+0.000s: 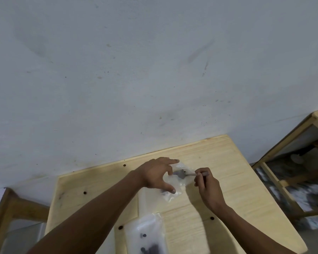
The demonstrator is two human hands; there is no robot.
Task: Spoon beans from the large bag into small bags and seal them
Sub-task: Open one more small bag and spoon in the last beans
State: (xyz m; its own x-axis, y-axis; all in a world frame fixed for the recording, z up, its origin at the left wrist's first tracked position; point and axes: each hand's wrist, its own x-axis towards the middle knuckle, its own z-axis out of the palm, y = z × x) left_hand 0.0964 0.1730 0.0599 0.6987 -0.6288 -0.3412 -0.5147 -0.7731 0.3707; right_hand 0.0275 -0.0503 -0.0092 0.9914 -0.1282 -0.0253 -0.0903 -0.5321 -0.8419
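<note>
Left hand (156, 174) holds small bag (181, 182) open; right hand (208, 186) grips spoon (182, 174), bowl inside bag.

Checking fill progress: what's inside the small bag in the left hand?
Inside the small bag: the spoon bowl with dark beans at the mouth, and a dark blur lower down, probably beans. The left hand covers part.

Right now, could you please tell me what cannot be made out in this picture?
Head view: how full the small clear plastic bag is; the left hand holding it covers part.
Head view: whether the grey metal spoon in the right hand carries beans; too small, blurred.
Head view: the larger clear plastic bag of dark beans; the bottom edge cuts it off.
Head view: the wooden rack at right; contents blurred.
</note>
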